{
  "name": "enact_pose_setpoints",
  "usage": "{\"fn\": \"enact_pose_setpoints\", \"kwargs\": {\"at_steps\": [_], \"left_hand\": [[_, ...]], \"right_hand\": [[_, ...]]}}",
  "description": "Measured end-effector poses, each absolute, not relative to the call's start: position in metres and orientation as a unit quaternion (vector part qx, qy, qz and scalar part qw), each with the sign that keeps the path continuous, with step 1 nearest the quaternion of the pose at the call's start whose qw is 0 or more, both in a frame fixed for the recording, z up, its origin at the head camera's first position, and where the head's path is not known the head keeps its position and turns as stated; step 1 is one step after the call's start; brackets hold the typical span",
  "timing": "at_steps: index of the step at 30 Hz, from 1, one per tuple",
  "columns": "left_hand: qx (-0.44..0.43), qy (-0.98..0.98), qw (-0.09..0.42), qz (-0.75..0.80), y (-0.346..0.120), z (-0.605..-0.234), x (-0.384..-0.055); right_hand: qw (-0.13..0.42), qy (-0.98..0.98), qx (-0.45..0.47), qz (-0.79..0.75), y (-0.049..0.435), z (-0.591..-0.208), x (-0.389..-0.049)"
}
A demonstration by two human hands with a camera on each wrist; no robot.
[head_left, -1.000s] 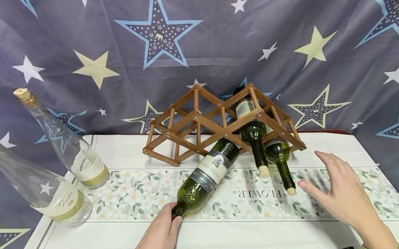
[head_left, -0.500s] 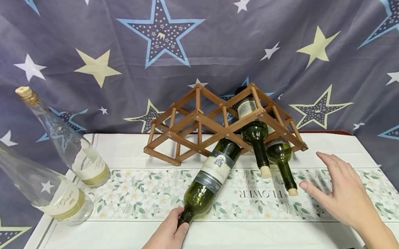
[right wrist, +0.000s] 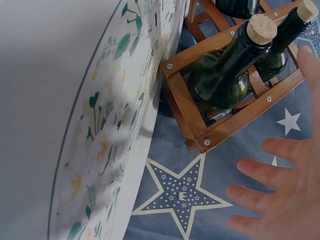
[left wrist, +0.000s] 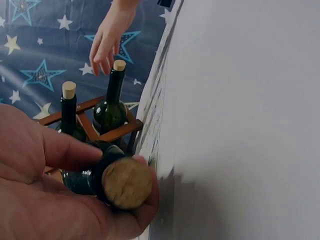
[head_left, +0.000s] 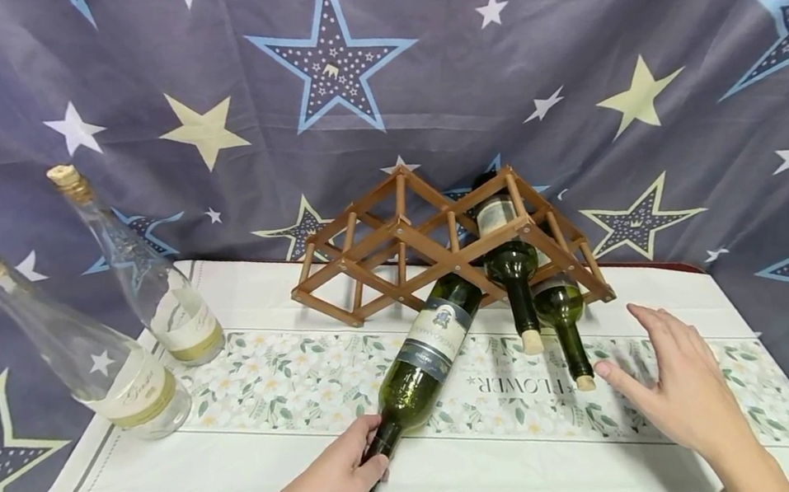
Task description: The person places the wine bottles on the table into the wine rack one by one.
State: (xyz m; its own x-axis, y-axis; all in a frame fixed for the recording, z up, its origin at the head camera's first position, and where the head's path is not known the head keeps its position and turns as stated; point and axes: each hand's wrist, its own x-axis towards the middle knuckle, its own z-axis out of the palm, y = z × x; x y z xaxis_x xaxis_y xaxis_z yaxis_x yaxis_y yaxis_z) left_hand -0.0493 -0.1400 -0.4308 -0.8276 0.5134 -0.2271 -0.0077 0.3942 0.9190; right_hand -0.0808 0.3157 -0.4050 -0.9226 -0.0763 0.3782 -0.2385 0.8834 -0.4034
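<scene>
My left hand [head_left: 328,479] grips the neck of a green wine bottle [head_left: 426,350], fingers and thumb curled round it. The bottle's base reaches the lower front of a wooden wine rack [head_left: 400,233]; how far it sits inside is hard to tell. In the left wrist view, its cork [left wrist: 127,183] faces the camera. Two other corked green bottles, an upper one [head_left: 512,264] and a lower one [head_left: 562,311], lie in the rack's right side, necks forward. My right hand [head_left: 682,387] hovers beside the lower bottle's cork, fingers spread, holding nothing.
Two clear corked bottles, a front one [head_left: 124,385] and a rear one [head_left: 174,308], stand upright at the table's left. A floral runner [head_left: 270,379] crosses the white tablecloth [head_left: 487,491]. A starry curtain [head_left: 460,63] hangs behind the rack.
My left hand has moved slightly right, swinging the held bottle's neck right and nearer the front, so it lines up more with the rack. The right hand stays nearly still.
</scene>
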Motion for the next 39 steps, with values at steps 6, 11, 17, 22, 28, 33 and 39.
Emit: {"fn": "enact_pose_setpoints", "kwargs": {"at_steps": [6, 11, 17, 22, 28, 33, 39], "left_hand": [[0.172, 0.736, 0.290, 0.587, -0.138, -0.432, -0.050], [0.156, 0.698, 0.305, 0.629, -0.132, -0.434, -0.051], [0.142, 0.675, 0.313, 0.653, -0.125, -0.436, -0.050], [0.131, 0.669, 0.318, 0.658, -0.120, -0.434, -0.050], [0.121, 0.652, 0.318, 0.677, -0.111, -0.433, -0.052], [0.112, 0.638, 0.315, 0.694, -0.104, -0.435, -0.054], [0.113, 0.619, 0.312, 0.712, -0.098, -0.433, -0.056]], "right_hand": [[0.181, -0.954, 0.084, 0.226, 0.316, -0.406, -0.080], [0.180, -0.954, 0.081, 0.224, 0.317, -0.408, -0.080], [0.181, -0.955, 0.081, 0.222, 0.316, -0.407, -0.080], [0.180, -0.955, 0.083, 0.220, 0.316, -0.408, -0.080], [0.179, -0.955, 0.081, 0.221, 0.317, -0.408, -0.080], [0.176, -0.956, 0.079, 0.220, 0.318, -0.409, -0.080], [0.174, -0.957, 0.079, 0.217, 0.319, -0.411, -0.081]]}}
